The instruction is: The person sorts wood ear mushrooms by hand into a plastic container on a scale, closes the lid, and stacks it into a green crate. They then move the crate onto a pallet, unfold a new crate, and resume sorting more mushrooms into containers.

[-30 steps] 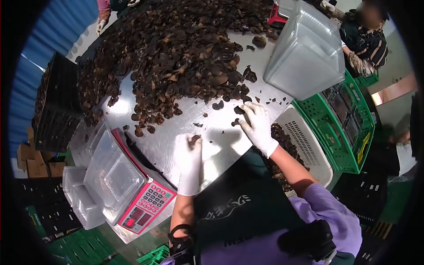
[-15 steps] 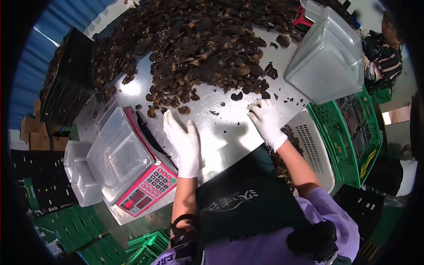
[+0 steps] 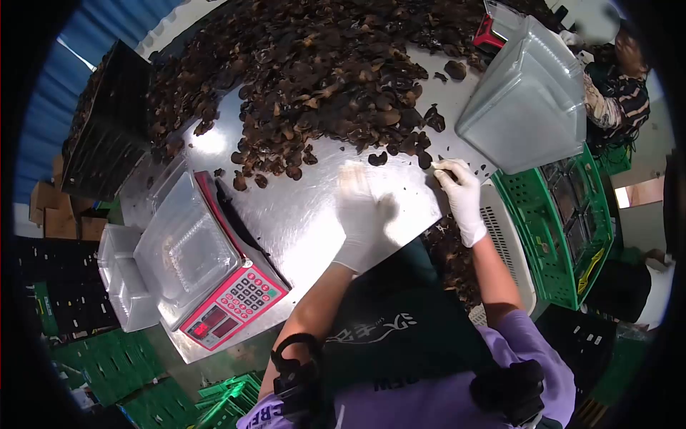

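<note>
My left hand, in a white glove, is smeared by motion low over the steel table. Its fingers look stretched out, with no object visible in them. My right hand, gloved the same way, is at the table's right edge with its fingers curled together. Whatever those fingertips hold, if anything, is too small to make out. Just left of them lies a dark wood ear mushroom. Beyond both hands spreads a large heap of wood ear mushrooms, with loose pieces along its near edge.
On the left stands a red-and-white scale carrying clear plastic containers. Stacked clear tubs stand at right, near a green crate. A white basket with mushrooms sits below the table edge. Another person is at far right.
My left hand has swept right, from beside the scale to the middle of the near table. My right hand has moved right, its fingers now curled more tightly.
</note>
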A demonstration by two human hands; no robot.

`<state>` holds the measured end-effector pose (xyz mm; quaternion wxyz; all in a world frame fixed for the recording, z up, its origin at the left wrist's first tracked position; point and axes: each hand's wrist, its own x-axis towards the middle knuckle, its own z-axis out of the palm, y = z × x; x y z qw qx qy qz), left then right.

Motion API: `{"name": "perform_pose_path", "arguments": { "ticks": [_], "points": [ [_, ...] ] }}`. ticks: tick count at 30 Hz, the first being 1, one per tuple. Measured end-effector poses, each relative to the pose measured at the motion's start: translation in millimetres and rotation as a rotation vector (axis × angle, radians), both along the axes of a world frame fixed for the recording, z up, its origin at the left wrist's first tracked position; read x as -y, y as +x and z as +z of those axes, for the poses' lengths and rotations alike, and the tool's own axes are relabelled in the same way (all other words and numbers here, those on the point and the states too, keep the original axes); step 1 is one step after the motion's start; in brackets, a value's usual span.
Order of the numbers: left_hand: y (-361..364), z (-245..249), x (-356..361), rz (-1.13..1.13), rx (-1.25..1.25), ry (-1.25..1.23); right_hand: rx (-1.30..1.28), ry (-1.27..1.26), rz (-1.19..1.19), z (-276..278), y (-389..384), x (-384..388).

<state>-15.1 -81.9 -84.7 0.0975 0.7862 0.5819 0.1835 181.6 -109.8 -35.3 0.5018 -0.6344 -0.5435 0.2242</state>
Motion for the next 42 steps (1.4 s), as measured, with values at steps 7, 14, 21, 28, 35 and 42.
{"name": "perform_pose_path", "arguments": {
  "ticks": [7,14,21,28,35,42],
  "points": [
    [72,37,109,-0.922,0.579,-0.352,-0.145,-0.046,-0.195,18,45,34],
    [-87,39,49,0.432,-0.097,-0.085,-0.247,-0.127,-0.177,-8,43,46],
    [-106,15,22,0.84,-0.02,-0.278,-0.203,-0.095,-0.067,0,16,30],
    [11,54,79,-0.45,0.31,-0.294,-0.118,-0.105,-0.105,-3,28,40],
    [-63,7,-6,0.253,0.343,0.291,-0.262,-0.044,0.1,-10,-47,1],
    [-119,0,-46,0.497,0.161,0.058,0.409,0.162,0.218,-5,-103,-42]
  ]
}}
